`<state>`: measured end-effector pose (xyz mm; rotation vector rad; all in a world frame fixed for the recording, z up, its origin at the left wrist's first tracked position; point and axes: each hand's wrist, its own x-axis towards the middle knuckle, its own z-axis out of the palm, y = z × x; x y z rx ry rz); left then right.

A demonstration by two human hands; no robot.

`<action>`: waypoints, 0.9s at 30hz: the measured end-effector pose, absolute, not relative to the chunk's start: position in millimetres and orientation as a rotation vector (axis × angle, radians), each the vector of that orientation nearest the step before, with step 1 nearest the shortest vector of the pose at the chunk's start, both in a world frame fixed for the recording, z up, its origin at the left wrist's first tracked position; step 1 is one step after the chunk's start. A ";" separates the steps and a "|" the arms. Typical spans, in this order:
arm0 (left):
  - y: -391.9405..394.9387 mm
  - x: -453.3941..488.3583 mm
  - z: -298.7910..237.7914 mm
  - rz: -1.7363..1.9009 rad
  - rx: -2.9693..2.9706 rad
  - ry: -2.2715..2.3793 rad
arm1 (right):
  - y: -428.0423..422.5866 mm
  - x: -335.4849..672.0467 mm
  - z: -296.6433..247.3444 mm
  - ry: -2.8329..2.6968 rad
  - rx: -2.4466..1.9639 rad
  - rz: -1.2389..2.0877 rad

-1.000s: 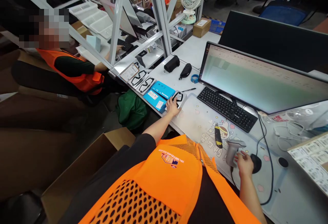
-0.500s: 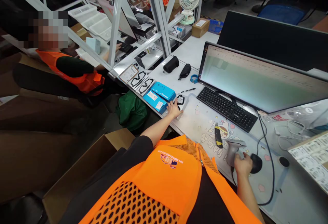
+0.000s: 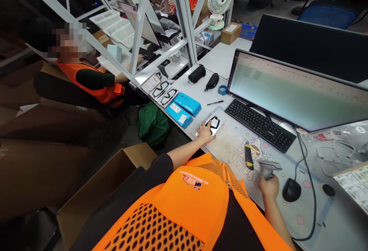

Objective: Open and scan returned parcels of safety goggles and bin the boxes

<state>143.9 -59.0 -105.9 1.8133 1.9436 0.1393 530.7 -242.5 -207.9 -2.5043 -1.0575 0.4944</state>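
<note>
My left hand (image 3: 205, 132) lies on a clear packet with a black frame-shaped part (image 3: 213, 123), fingers flat on it, at the left end of the patterned desk mat (image 3: 230, 143). My right hand (image 3: 268, 187) is wrapped round the grip of a grey handheld barcode scanner (image 3: 268, 167) near the desk's front edge. A black and yellow utility knife (image 3: 248, 156) lies on the mat between my hands. Two blue boxes (image 3: 184, 109) sit just left of the packet.
A keyboard (image 3: 260, 125) and monitor (image 3: 299, 90) stand behind the mat; a black mouse (image 3: 291, 189) lies to the right of the scanner. More packets (image 3: 163, 92), black cases (image 3: 197, 73), a tape roll (image 3: 222, 89) and a pen lie further back. A co-worker in an orange vest (image 3: 94, 84) sits left. An open carton (image 3: 100, 189) stands below.
My left hand has slid the packet away from the blue boxes toward me onto the mat. My right hand has closed on the scanner and lifted it off beside the mouse.
</note>
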 end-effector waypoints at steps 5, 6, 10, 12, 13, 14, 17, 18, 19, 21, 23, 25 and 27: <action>-57.3 145.7 -107.6 0.125 1.765 1.945 | -239.5 524.2 -208.3 -1.032 -2.524 0.484; -56.5 145.6 -108.2 0.124 1.766 1.942 | -238.5 522.3 -207.3 -1.030 -2.525 0.486; -54.8 143.9 -109.5 0.162 1.765 1.905 | -233.3 513.5 -199.9 -1.022 -2.556 0.506; -55.1 142.3 -109.5 0.201 1.749 1.895 | -230.8 509.9 -195.7 -1.017 -2.583 0.509; -55.3 141.3 -109.6 0.228 1.727 1.891 | -229.8 508.5 -193.9 -1.013 -2.594 0.510; -55.3 140.2 -109.6 0.269 1.689 1.882 | -229.0 507.4 -192.5 -1.010 -2.603 0.511; -55.3 136.0 -110.7 0.502 1.476 1.757 | -227.3 504.6 -189.1 -0.999 -2.626 0.514; -55.5 134.8 -111.4 0.591 1.362 1.681 | -226.9 503.5 -187.7 -0.997 -2.631 0.512; -55.9 133.8 -112.3 0.661 1.226 1.591 | -226.3 502.2 -185.9 -0.993 -2.635 0.512; -57.9 133.3 -114.4 0.733 0.929 1.390 | -224.7 499.0 -180.7 -0.978 -2.642 0.532; -60.9 134.8 -116.1 0.739 0.680 1.190 | -222.3 495.8 -174.3 -0.954 -2.658 0.577; -64.3 137.6 -116.5 0.731 0.530 1.041 | -219.7 493.5 -168.6 -0.933 -2.675 0.618; -67.2 140.5 -115.5 0.719 0.454 0.970 | -217.8 492.6 -165.0 -0.919 -2.686 0.632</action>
